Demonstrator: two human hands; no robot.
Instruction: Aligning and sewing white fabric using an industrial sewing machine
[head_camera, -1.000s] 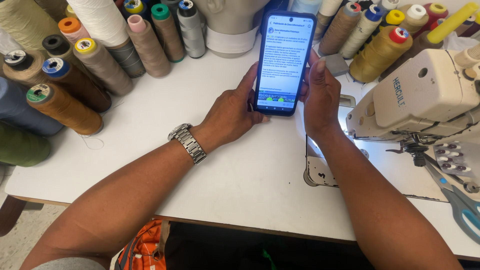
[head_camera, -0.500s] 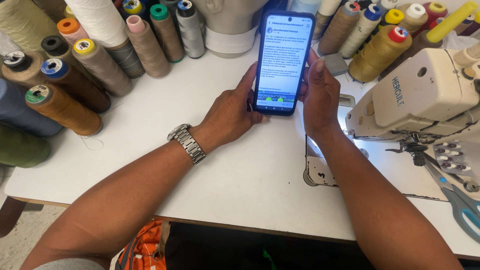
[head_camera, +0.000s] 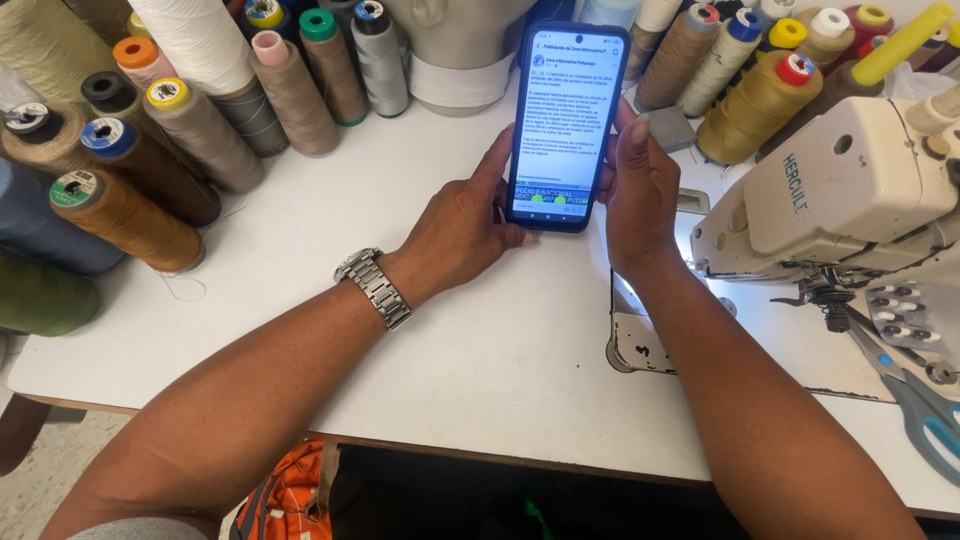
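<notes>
Smartphone (head_camera: 566, 125) dark-cased, upright, screen lit with seemingly text, left hand (head_camera: 462, 222) and right hand (head_camera: 640, 190) grip closed round it

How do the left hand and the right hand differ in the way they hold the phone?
The left hand has a metal watch at its wrist; the right hand has none. The left thumb lies under the phone, the right hand grips its side edge. Both hold it upright.

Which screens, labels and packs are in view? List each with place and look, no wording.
Dark-framed rectangular phone: upright between left hand and right hand, lit white screen.
Round paper label on brown thread cone: far left.
Silver blister pack: right, beside cream sewing machine, dark pills.
</notes>
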